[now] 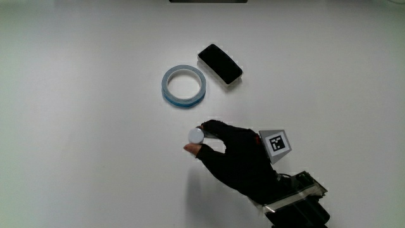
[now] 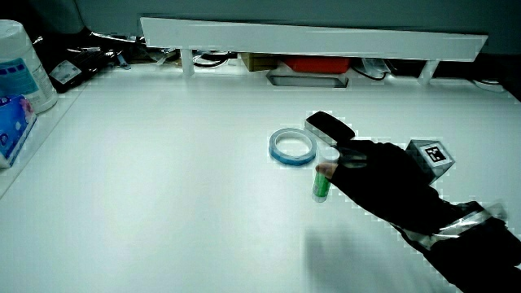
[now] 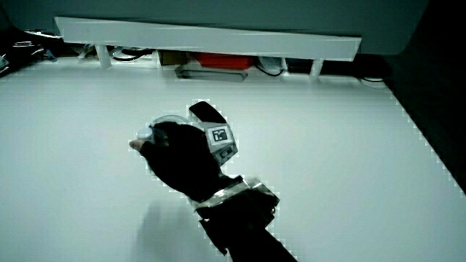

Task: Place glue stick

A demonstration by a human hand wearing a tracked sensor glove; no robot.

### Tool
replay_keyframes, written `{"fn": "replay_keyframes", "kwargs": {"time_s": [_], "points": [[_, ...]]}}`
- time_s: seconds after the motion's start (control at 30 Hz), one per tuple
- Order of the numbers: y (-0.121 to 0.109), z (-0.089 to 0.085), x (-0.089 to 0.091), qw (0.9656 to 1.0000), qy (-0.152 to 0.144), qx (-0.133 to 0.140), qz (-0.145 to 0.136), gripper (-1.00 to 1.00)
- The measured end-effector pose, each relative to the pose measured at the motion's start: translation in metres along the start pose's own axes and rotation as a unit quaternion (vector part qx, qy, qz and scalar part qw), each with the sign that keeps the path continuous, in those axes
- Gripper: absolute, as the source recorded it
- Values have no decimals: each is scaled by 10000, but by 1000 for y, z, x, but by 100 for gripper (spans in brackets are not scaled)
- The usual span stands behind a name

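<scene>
A glue stick with a white cap (image 1: pixel 196 135) and a green body (image 2: pixel 321 186) stands upright, its base close to the table. The gloved hand (image 1: pixel 237 158) grips it near the cap between thumb and fingers, nearer to the person than the tape roll (image 1: pixel 183 85). In both side views the hand (image 2: pixel 383 183) (image 3: pixel 180 156) reaches from the person's edge of the table. The hand covers most of the stick in a side view, where only its cap (image 3: pixel 141 135) shows.
A blue and white tape roll (image 2: pixel 293 146) lies flat on the white table (image 1: pixel 76 126). A black rectangular case with a white rim (image 1: pixel 220 64) lies beside it. A low white partition (image 2: pixel 309 39) runs along the table's edge, with clutter under it.
</scene>
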Motion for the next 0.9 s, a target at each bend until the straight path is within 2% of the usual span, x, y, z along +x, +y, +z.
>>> {"fn": "replay_keyframes", "kwargs": {"time_s": [0.07,0.1,0.2,0.23,0.27,0.33,0.37,0.4,0.47,0.53,0.63,0.77,0.9], "points": [[-1,-7,6,9997,221,-104,-43,0],[-2,-10,11,9998,114,-128,-70,0],[-5,-17,21,9994,31,-259,-233,0],[-6,-20,24,9990,72,-317,-318,0],[-6,-22,25,9992,104,-307,-235,0],[-8,-25,33,9986,126,-361,-375,0],[-9,-27,35,9986,196,-377,-330,0],[-10,-28,39,9986,117,-392,-335,0],[-13,-30,43,9975,242,-434,-504,0],[-14,-32,49,9977,185,-459,-472,0],[-16,-35,53,9971,354,-468,-476,0],[-17,-35,55,9974,293,-496,-444,0],[-18,-35,54,9968,358,-521,-496,-13]]}}
